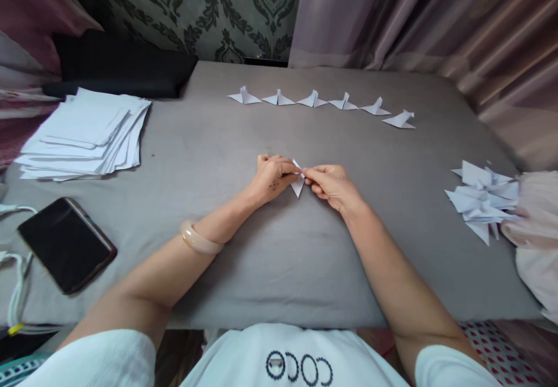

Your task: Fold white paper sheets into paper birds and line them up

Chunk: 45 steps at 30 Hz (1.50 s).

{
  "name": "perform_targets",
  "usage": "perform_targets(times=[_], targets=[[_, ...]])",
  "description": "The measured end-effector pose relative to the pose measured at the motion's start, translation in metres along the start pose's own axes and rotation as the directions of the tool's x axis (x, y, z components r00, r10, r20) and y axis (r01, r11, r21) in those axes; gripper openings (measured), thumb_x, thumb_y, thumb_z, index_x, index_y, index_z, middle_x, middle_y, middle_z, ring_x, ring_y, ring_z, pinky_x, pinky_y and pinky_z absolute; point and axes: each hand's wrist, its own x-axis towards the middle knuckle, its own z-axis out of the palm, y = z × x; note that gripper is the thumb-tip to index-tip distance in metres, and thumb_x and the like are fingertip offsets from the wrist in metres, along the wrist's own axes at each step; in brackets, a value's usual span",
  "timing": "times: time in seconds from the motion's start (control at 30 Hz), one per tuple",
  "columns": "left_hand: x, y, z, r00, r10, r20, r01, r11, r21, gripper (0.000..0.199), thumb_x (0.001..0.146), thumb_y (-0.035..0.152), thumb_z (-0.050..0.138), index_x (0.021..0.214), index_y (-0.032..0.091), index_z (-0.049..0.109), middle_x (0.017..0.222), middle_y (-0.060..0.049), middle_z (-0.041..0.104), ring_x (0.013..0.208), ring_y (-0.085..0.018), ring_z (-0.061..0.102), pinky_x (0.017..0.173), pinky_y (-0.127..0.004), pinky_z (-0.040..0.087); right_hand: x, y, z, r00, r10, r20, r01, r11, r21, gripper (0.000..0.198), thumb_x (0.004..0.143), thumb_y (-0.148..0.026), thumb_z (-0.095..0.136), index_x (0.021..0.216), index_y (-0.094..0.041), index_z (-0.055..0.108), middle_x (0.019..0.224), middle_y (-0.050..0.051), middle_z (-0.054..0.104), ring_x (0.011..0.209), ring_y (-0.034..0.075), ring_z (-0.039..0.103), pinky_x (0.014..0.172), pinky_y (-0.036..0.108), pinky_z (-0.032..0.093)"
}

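Observation:
Between my two hands, just above the middle of the grey cloth, is a small folded paper piece with a pointed lower tip. My left hand pinches its left side between thumb and fingers. From the other side, my right hand grips it near the top with thumb and index finger. The fingers of both hands cover much of the paper. Farther back, several folded white paper birds stand in a row that curves toward the right.
A stack of white paper sheets lies at the left, with a dark phone and white cables in front. At the right is a pile of folded papers beside pale fabric. Black cloth lies back left.

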Motion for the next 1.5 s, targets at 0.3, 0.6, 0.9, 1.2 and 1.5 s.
perform_targets(times=[0.3, 0.6, 0.9, 1.2, 1.5], targets=[[0.000, -0.001, 0.001, 1.000, -0.005, 0.002, 0.005, 1.000, -0.008, 0.015, 0.090, 0.028, 0.059, 0.091, 0.026, 0.074, 0.098, -0.001, 0.074, 0.094, -0.020, 0.062, 0.092, -0.041, 0.026, -0.002, -0.005, 0.000, 0.998, 0.059, -0.017, -0.058, 0.997, 0.045, 0.017, 0.074, -0.012, 0.065, 0.057, -0.013, 0.060, 0.052, -0.003, 0.054, 0.032, -0.001, 0.031, 0.027, 0.013, 0.015], [-0.001, -0.001, 0.000, 1.000, 0.019, 0.009, -0.019, 1.000, 0.009, 0.015, 0.091, 0.028, 0.058, 0.091, 0.026, 0.073, 0.100, 0.000, 0.074, 0.095, -0.020, 0.062, 0.090, -0.040, 0.025, -0.006, -0.010, -0.003, 0.995, 0.084, 0.052, -0.086, 0.996, 0.033, 0.017, 0.078, -0.018, 0.064, 0.062, -0.013, 0.061, 0.055, -0.001, 0.057, 0.033, 0.000, 0.033, 0.026, 0.013, 0.017], [0.001, -0.002, -0.001, 0.999, 0.038, 0.012, -0.039, 0.998, 0.046, 0.015, 0.091, 0.029, 0.058, 0.091, 0.026, 0.073, 0.099, -0.001, 0.075, 0.093, -0.019, 0.062, 0.088, -0.040, 0.024, -0.001, -0.003, -0.002, 0.998, 0.066, 0.005, -0.066, 0.997, 0.028, 0.019, 0.073, -0.014, 0.065, 0.056, -0.014, 0.057, 0.053, -0.003, 0.054, 0.033, 0.000, 0.033, 0.027, 0.013, 0.016], [0.001, -0.003, 0.001, 0.998, 0.053, 0.017, -0.054, 0.997, 0.053, 0.015, 0.091, 0.029, 0.058, 0.092, 0.026, 0.073, 0.099, 0.000, 0.074, 0.092, -0.019, 0.062, 0.088, -0.039, 0.023, -0.005, -0.010, -0.002, 0.991, 0.126, 0.040, -0.130, 0.987, 0.095, 0.022, 0.076, -0.012, 0.062, 0.055, -0.013, 0.057, 0.052, -0.002, 0.053, 0.032, -0.001, 0.031, 0.025, 0.012, 0.016], [0.000, -0.003, 0.001, 0.998, 0.063, 0.015, -0.064, 0.996, 0.063, 0.014, 0.092, 0.027, 0.058, 0.094, 0.025, 0.072, 0.101, -0.002, 0.075, 0.093, -0.019, 0.063, 0.088, -0.041, 0.023, -0.008, -0.011, 0.002, 0.987, 0.155, 0.032, -0.158, 0.980, 0.125, 0.020, 0.082, -0.012, 0.059, 0.062, -0.012, 0.060, 0.056, 0.000, 0.058, 0.032, -0.001, 0.034, 0.025, 0.010, 0.019]])
